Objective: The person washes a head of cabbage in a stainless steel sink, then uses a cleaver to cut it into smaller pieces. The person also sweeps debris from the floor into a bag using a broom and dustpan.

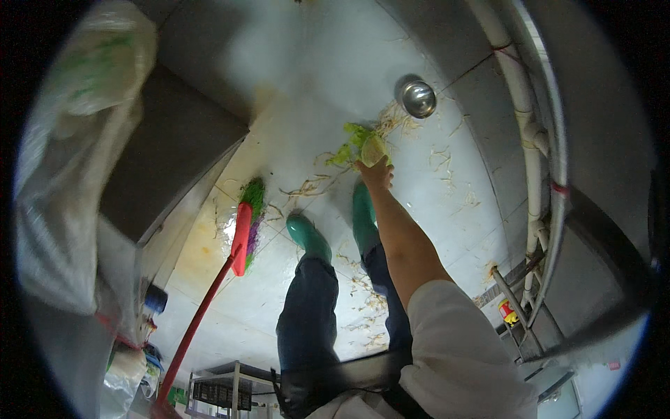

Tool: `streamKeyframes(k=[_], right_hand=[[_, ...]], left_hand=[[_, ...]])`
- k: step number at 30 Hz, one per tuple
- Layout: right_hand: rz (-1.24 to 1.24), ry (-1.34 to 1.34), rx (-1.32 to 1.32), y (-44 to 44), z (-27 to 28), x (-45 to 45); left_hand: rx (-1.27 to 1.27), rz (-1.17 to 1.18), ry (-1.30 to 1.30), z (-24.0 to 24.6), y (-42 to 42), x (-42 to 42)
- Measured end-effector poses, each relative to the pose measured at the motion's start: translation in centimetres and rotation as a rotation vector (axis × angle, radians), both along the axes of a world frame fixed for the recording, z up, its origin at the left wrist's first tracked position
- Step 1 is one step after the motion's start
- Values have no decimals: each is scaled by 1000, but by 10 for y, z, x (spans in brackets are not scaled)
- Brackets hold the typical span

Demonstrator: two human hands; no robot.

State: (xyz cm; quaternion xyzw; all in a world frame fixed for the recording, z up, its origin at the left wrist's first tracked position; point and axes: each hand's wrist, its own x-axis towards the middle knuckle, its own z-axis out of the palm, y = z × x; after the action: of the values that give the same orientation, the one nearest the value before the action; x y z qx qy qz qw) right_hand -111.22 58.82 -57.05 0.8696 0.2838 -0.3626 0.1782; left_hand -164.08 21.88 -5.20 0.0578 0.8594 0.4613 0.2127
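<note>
My right hand [376, 172] reaches down to the wet tiled floor in front of my boots, its fingers closed on a pale green leafy vegetable piece [373, 149]. Ragged leaves [357, 133] lie against that piece. Just beyond is a clump of pale stringy scraps [392, 121], with a shiny round metal bowl [419, 98] beside it. My left hand is out of view. To the left, a broom with a red head [242, 238] and green and purple bristles rests on the floor; its red handle [196, 319] runs to the lower left edge.
Green rubber boots [309, 235] stand on the tiles among more stringy scraps [306, 187]. Pipes [531, 157] and a metal rail line the right side. At the left are a dark box-like surface [172, 141] and hanging clear plastic [63, 173]. A rack with a black crate [220, 394] stands at the bottom.
</note>
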Motion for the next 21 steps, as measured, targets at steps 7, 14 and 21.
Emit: streamKeyframes(k=[7, 14, 21], right_hand=[[-92, 85, 153, -7, -65, 20], [-363, 1015, 197, -45, 28, 47], [-1205, 1694, 303, -76, 238, 41]], left_hand=[[-285, 63, 205, -17, 16, -34], [-270, 156, 59, -37, 52, -35], [-234, 71, -271, -39, 76, -25]])
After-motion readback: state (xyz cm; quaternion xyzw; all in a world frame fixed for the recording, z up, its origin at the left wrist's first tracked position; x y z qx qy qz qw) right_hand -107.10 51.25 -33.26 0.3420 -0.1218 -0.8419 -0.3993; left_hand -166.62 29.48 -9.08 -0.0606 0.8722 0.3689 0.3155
